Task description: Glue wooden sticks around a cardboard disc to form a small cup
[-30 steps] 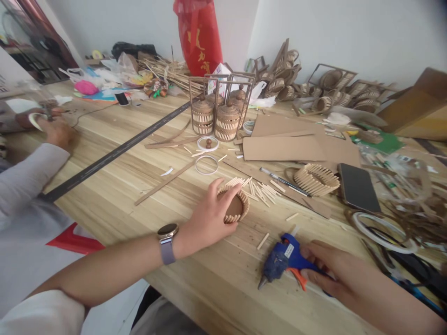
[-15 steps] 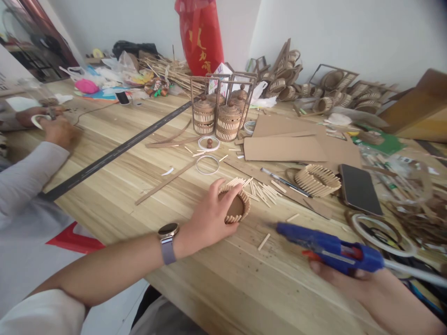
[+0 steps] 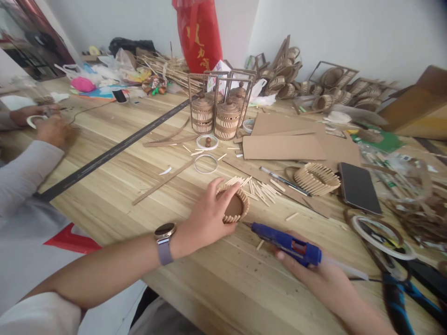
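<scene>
My left hand (image 3: 206,216), with a watch on the wrist, is closed around a small round basket (image 3: 234,207) ringed with short wooden sticks. The basket rests on the wooden table, and my fingers hide part of its rim. In my right hand (image 3: 307,274) is a blue hot glue gun (image 3: 286,242) with a pale glue stick out of its back. Its nozzle points left, close to the basket's lower right side; whether it touches cannot be made out. A loose pile of short sticks (image 3: 261,191) lies just behind the basket.
A second stick basket (image 3: 317,179), a dark phone (image 3: 359,187) and cardboard sheets (image 3: 284,147) lie to the right. Framed lidded baskets (image 3: 226,118) stand at the back. Pliers (image 3: 398,298) lie at lower right. Another person's hands (image 3: 52,128) work at the far left.
My right hand has brought the glue gun left, so its nozzle is now close to the basket. My left hand keeps its hold. The pliers have come into view.
</scene>
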